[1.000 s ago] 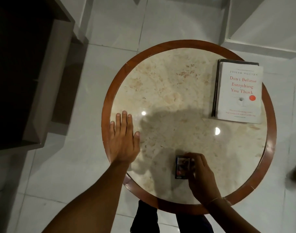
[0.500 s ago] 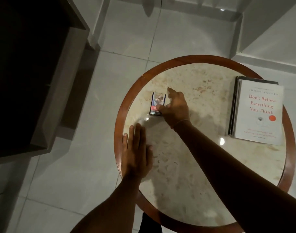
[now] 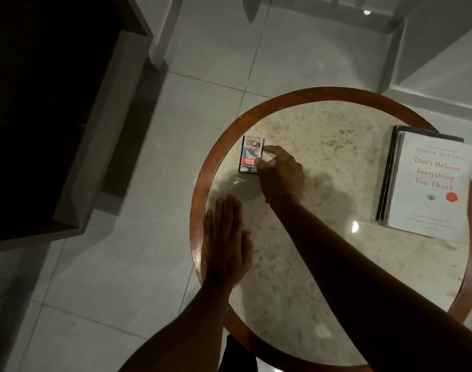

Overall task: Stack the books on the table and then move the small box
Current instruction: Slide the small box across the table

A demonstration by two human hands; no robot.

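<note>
Biggest thing in view: the round table (image 3: 336, 277), marble-look top w/ a reddish-brown wood rim, standing on a pale tiled floor (image 3: 122, 264). Dark cabinet (image 3: 55, 103) fills the upper left, off the table.

Next, the books (image 3: 427, 183): already stacked at the table's right side, near the rim. Top one is white w/ red title "Don't Believe Everything You Think"; a darker book shows under it along the far and left edges. The stack lies flat, well apart from both your hands.

Your right arm crosses the tabletop diagonally from bottom right up to the far-left part. Your right hand (image 3: 280, 173) sits just right of the small box (image 3: 251, 155); thin cord around the wrist. Thumb and index are pinched in narrow on the box's right edge, thumb near the lower corner, index near the upper part. Contact looks real, but whether you're gripping or just touching w/ fingertips can't be told for sure; other fingers are curled under.

Your left hand (image 3: 226, 242) lies flat on the table's left edge, palm down, fingers straight and together, holding nothing. It partly overlaps the wood rim, near the box but not touching it.

Smallest: the small box, lying flat on the marble close to the left rim, long side pointing away from you. Dark blue border, red band w/ white print, blurry picture on the far half. Text too small to read.
</note>
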